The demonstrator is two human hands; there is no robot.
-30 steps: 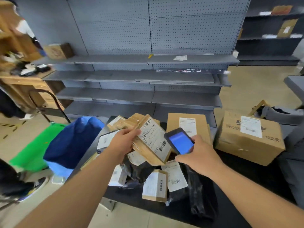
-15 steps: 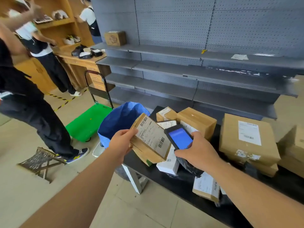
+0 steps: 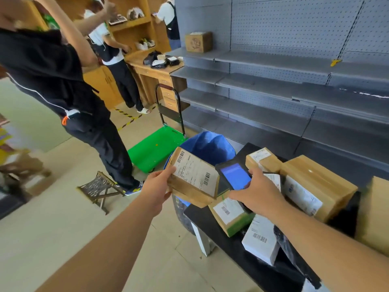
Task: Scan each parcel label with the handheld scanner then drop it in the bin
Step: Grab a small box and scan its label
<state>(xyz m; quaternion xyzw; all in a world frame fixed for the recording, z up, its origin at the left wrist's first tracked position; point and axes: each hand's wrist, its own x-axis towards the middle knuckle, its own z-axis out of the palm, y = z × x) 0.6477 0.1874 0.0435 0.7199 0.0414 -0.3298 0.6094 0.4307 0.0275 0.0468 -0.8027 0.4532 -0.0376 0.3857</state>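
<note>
1. Beside the desk's (image 3: 212, 220) left end stands the bin (image 3: 207, 147) – blue-lined, with no contents visible from this angle.
2. Above its near rim, the left hand (image 3: 156, 185) pinches a brown parcel (image 3: 192, 180) by its left edge, label (image 3: 195, 172) facing up.
3. Just right of the parcel, the right hand (image 3: 255, 193) grips the handheld scanner (image 3: 232, 175) – blue screen lit, nearly touching the parcel's edge.
4. More labelled parcels (image 3: 315, 186) lie piled on the desk.
</note>
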